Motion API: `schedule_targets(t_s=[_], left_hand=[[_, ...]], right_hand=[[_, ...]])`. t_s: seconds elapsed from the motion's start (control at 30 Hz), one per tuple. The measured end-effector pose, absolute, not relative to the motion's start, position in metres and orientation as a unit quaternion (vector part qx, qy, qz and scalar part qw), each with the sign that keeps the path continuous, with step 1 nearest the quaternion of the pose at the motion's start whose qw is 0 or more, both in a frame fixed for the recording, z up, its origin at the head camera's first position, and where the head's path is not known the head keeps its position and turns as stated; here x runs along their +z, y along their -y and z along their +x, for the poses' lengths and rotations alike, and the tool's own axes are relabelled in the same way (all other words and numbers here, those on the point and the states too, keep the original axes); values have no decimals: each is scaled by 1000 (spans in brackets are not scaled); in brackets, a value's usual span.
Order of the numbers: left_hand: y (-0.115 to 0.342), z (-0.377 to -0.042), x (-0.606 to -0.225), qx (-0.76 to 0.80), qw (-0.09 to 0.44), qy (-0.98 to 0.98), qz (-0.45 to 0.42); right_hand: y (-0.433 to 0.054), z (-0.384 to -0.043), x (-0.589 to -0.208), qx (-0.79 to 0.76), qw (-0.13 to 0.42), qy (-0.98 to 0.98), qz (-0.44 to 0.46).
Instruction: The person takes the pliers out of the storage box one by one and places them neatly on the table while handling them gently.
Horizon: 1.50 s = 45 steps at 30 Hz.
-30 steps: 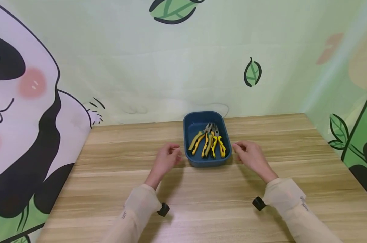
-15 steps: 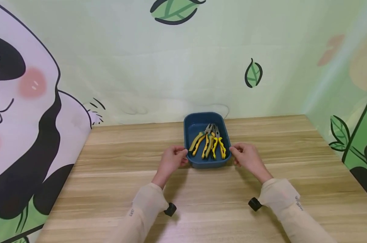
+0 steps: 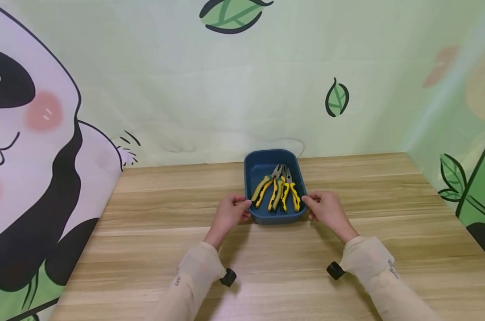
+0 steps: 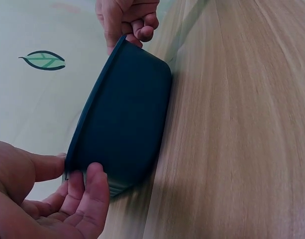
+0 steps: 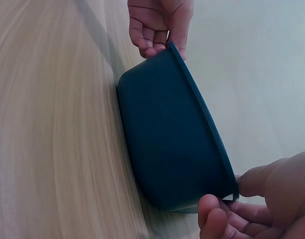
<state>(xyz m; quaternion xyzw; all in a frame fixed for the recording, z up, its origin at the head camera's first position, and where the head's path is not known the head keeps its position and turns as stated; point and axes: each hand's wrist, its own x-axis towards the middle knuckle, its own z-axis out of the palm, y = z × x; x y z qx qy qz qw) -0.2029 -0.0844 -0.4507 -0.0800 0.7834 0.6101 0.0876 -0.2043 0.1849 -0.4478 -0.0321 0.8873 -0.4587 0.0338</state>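
Wooden bench (image 3: 282, 267): left hand (image 3: 230, 211) and right hand (image 3: 328, 208) flank blue tub (image 3: 278, 219), fingers (image 4: 92, 199) nearly closed, pinching its rim; uneven lifting could slide pliers (image 3: 273, 196).

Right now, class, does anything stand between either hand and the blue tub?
Nothing visible does. The left hand and right hand pinch the rim of the blue tub from opposite sides; the pliers lie inside, away from both grips.

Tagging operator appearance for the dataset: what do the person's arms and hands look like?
Left hand and right hand are bare. Long cream sleeves, small dark lettering on each. A small black block shows on each sleeve's inner side.
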Motion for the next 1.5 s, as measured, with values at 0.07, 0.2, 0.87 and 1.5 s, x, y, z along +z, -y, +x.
schedule_targets(t_s=[0.07,0.2,0.87,1.5], left_hand=[[84,-203,-451,613,86,-781,-82],[84,-203,-452,628,84,-769,-83],[79,-201,-449,645,90,-753,-93],[84,-194,-445,643,114,-753,-81]], right_hand=[[-185,-204,-448,-458,33,-888,-32],[-184,-204,-448,-463,34,-885,-32],[-181,-203,-448,-472,44,-880,-20],[-184,-196,-444,-454,67,-888,-37]])
